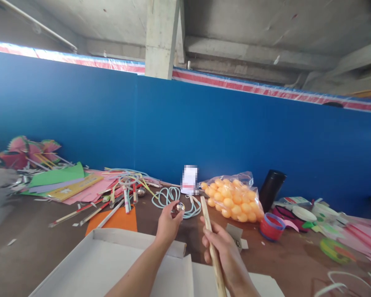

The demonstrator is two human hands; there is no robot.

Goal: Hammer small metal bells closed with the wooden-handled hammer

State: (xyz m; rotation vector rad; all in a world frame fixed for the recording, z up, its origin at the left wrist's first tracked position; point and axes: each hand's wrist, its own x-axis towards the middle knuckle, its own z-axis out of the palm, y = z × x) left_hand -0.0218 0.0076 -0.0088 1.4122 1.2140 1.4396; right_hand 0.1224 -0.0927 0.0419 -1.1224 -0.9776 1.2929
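A shiny silver ball (179, 207) sits between the thumb and fingers of my left hand (169, 220), close to a coil of pale blue cord (165, 197). My right hand (219, 239) is wrapped round a pale wooden stick (214, 258), whose upper end points away from me. Beneath both forearms lies a white cardboard box (136, 264) with low sides. Just past my right hand stands a small open carton (235, 235), its contents hard to make out. A second silver ball (141, 192) rests near a bunch of straws and cords.
A clear bag of orange balls (231, 200) lies behind my right hand, beside a black bottle (272, 190) and tape rolls (271, 227). Coloured paper sheets (71, 183) cover the table's left part. A blue partition (204, 132) rises behind. A grey sleeve (0, 194) shows far left.
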